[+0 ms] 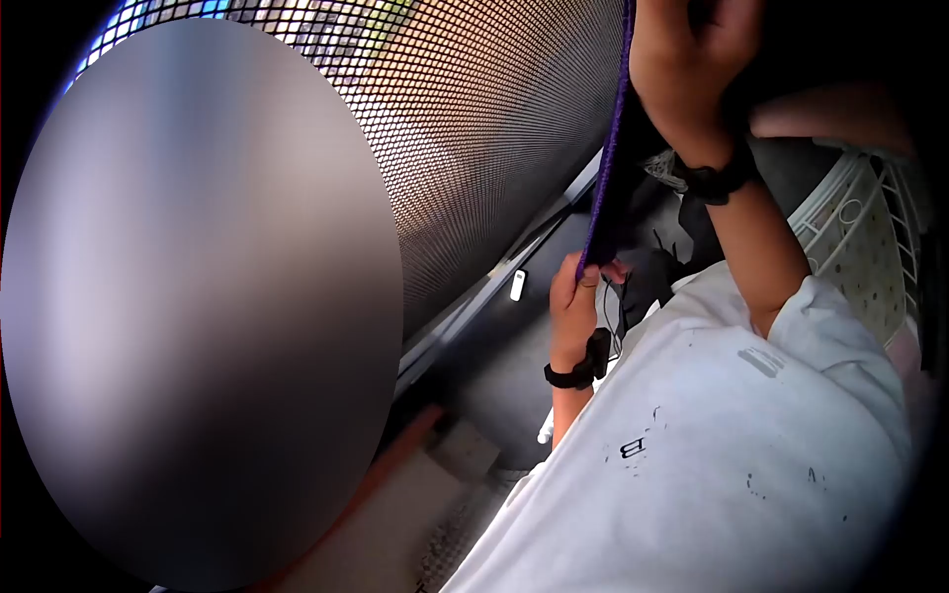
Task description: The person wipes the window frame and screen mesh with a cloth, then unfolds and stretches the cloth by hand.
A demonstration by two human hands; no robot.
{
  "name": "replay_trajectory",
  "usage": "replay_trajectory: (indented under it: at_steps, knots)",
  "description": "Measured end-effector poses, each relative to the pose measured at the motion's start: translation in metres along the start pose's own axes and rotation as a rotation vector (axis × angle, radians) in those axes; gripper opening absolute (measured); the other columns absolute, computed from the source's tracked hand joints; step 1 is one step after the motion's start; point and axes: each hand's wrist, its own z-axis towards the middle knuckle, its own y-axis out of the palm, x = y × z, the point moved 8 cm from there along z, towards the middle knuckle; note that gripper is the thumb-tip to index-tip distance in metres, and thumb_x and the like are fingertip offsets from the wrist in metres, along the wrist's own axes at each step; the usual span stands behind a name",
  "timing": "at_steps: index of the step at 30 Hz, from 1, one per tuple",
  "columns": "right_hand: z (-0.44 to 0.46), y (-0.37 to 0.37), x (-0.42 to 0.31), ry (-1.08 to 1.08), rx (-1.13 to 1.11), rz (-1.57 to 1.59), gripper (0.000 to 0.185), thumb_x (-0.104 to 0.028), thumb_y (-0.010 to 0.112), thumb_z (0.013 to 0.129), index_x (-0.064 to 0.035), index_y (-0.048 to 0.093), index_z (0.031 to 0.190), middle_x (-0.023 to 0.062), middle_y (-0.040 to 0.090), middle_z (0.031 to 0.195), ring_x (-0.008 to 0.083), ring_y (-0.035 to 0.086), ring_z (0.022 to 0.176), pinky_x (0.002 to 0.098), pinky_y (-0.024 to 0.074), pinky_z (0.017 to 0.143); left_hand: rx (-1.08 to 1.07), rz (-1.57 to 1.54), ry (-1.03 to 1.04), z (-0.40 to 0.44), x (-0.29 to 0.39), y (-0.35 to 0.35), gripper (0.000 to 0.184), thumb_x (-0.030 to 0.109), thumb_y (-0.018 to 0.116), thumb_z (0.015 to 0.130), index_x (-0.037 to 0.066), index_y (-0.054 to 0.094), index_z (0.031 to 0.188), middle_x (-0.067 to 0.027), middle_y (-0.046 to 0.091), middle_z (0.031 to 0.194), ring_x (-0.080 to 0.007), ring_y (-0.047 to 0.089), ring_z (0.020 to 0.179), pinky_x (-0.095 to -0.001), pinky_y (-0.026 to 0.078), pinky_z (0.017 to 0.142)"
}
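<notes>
My left hand (581, 285) is closed around the lower end of a purple cord (609, 158), with the fingertips pinched together. From there the cord runs straight and taut up to my right hand (697, 49), at the top edge of the view. The right hand's fingers look curled, though part of them lies beyond the frame and its grip on the cord is only partly visible. Dark material, too shadowed to name, lies just right of the cord. Each wrist wears a black band; the left one (583, 368) carries a small black device.
Dark mesh (474, 128) rises on the left, with a pale metal-looking rail (484, 287) along its lower edge. A small white device (518, 286) lies near the rail. At right stands a white metal frame (850, 198). A blurred oval hides much of the left side.
</notes>
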Motion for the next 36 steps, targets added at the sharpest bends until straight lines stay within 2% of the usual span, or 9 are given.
replay_trajectory:
  at_steps: [1,3,6,7,9,19,21,22,36]
  knots:
    - [-0.001,0.001,-0.005,0.003,0.003,0.0,0.012,-0.01,0.053,0.088,-0.0032,0.044,0.089,0.0022,0.039,0.083,0.0069,0.037,0.065,0.0209,0.0353,0.058,0.013,0.024,-0.016,-0.001,-0.001,-0.003,0.04,0.037,0.045,0.097,-0.003,0.051,0.101,-0.0128,0.061,0.086,-0.0208,0.06,0.08,-0.0356,0.047,0.08]
    - [-0.01,0.005,0.008,0.365,0.067,0.282,0.012,-0.011,0.053,0.088,-0.0032,0.044,0.089,0.0027,0.039,0.083,0.0079,0.038,0.069,0.0224,0.0353,0.062,0.002,0.003,0.026,0.0,-0.002,-0.001,0.025,0.02,0.042,0.099,-0.002,0.052,0.103,-0.0103,0.061,0.08,-0.0209,0.059,0.082,-0.0333,0.046,0.079]
    - [0.01,0.006,-0.017,0.403,-0.06,0.292,0.013,-0.013,0.053,0.088,-0.003,0.044,0.089,0.0028,0.038,0.082,0.009,0.037,0.07,0.0234,0.0345,0.063,-0.006,-0.006,-0.007,0.001,-0.008,0.001,0.027,0.023,0.042,0.1,-0.002,0.052,0.101,-0.0097,0.061,0.08,-0.0208,0.059,0.083,-0.0324,0.046,0.078]
    - [0.006,0.007,-0.006,0.403,-0.06,0.283,0.013,-0.013,0.053,0.088,-0.003,0.044,0.089,0.0028,0.038,0.082,0.009,0.037,0.07,0.0234,0.0345,0.063,0.013,-0.012,-0.017,0.002,-0.01,0.0,0.028,0.025,0.042,0.099,-0.002,0.052,0.099,-0.0098,0.061,0.08,-0.0197,0.059,0.08,-0.0317,0.046,0.077]
    - [-0.001,0.004,-0.004,0.006,-0.069,0.069,0.013,-0.013,0.052,0.088,-0.0025,0.044,0.088,0.003,0.039,0.082,0.0094,0.035,0.066,0.0239,0.0335,0.059,0.024,-0.018,-0.032,0.001,-0.012,0.0,0.03,0.027,0.043,0.099,-0.002,0.052,0.098,-0.01,0.061,0.08,-0.0186,0.058,0.078,-0.031,0.046,0.076]
    - [-0.019,0.011,-0.029,0.162,-0.18,0.089,0.014,-0.011,0.055,0.08,-0.002,0.044,0.081,0.0048,0.042,0.064,0.0088,0.038,0.05,0.0244,0.0328,0.045,0.037,0.001,-0.141,-0.016,-0.031,-0.024,0.036,0.035,0.044,0.098,0.0,0.051,0.096,-0.0111,0.063,0.08,-0.0087,0.045,0.061,-0.0241,0.038,0.062]
    - [-0.026,0.013,-0.034,0.416,-0.32,0.153,0.015,-0.011,0.06,0.082,-0.0023,0.048,0.084,0.0041,0.047,0.066,0.0077,0.045,0.054,0.0225,0.0369,0.049,0.094,0.024,-0.226,-0.021,-0.041,-0.032,0.034,0.033,0.043,0.099,0.0,0.051,0.095,-0.01,0.063,0.079,-0.0082,0.044,0.062,-0.0234,0.038,0.063]
    - [-0.025,0.013,-0.042,0.165,-0.247,0.163,0.015,-0.007,0.06,0.082,-0.0017,0.054,0.095,-0.0021,0.052,0.068,0.0029,0.037,0.048,0.0183,0.0306,0.044,0.097,0.066,-0.25,-0.022,-0.043,-0.035,0.032,0.03,0.042,0.099,0.0,0.05,0.095,-0.0083,0.06,0.076,-0.0091,0.045,0.063,-0.0238,0.038,0.065]
    - [-0.075,0.025,-0.075,0.13,-0.386,0.312,0.029,-0.007,0.066,0.067,-0.0044,0.049,0.091,0.0049,0.052,0.063,0.0174,0.05,0.046,0.026,0.0406,0.04,0.138,-0.073,-0.246,-0.039,-0.077,-0.043,0.036,0.036,0.039,0.1,0.001,0.048,0.097,-0.0025,0.044,0.067,-0.0165,0.052,0.073,-0.0298,0.04,0.073]
